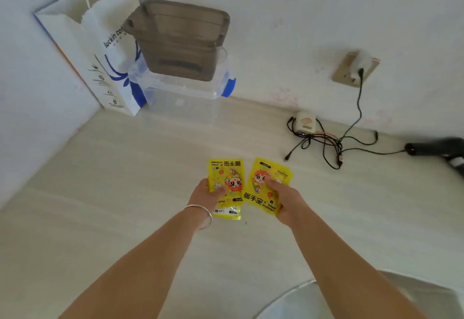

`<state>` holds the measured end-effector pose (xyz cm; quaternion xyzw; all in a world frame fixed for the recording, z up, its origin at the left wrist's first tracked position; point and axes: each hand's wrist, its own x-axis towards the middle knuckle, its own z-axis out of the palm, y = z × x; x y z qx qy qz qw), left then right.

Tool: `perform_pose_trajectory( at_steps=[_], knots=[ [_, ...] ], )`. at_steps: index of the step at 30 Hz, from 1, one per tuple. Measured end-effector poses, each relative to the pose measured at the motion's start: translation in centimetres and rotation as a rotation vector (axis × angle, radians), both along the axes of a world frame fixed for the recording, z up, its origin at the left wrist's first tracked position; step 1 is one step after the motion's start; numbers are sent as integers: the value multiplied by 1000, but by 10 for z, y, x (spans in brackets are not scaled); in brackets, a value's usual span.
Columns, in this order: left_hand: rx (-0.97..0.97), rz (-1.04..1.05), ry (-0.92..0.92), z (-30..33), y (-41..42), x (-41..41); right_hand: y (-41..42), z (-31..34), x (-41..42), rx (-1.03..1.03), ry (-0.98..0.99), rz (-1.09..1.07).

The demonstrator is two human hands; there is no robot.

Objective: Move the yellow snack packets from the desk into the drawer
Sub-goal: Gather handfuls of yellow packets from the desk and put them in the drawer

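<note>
Both forearms reach out from me over the pale desk (100,193), a silver bangle (199,214) on the left wrist. My left hand (204,194) grips one stack of yellow packets (227,188), thumb on top. My right hand (288,199) holds a second yellow stack (263,188), fingers laid across its face. Further back stand a clear box (185,92) with a brown tub (178,39) on it, a paper bag (100,49) and tangled cables (321,142).

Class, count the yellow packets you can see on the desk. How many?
At least 2: one under the left hand, one under the right hand. An edge behind the right packet suggests another hidden beneath.
</note>
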<state>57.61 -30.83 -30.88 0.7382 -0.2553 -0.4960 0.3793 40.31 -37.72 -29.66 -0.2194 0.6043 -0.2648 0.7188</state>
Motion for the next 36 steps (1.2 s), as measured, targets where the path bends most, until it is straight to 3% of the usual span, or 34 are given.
perform_pose_trajectory(
  at_steps=[16, 26, 36],
  knots=[
    [-73, -832, -48, 17, 27, -333, 163, -2, -322, -10, -7, -740],
    [32, -1074, -16, -12, 83, -547, 258, -25, -506, 73, -102, -1025],
    [180, -1213, -150, -54, 71, -655, 268, -65, -597, 164, -173, -1175]
  ],
)
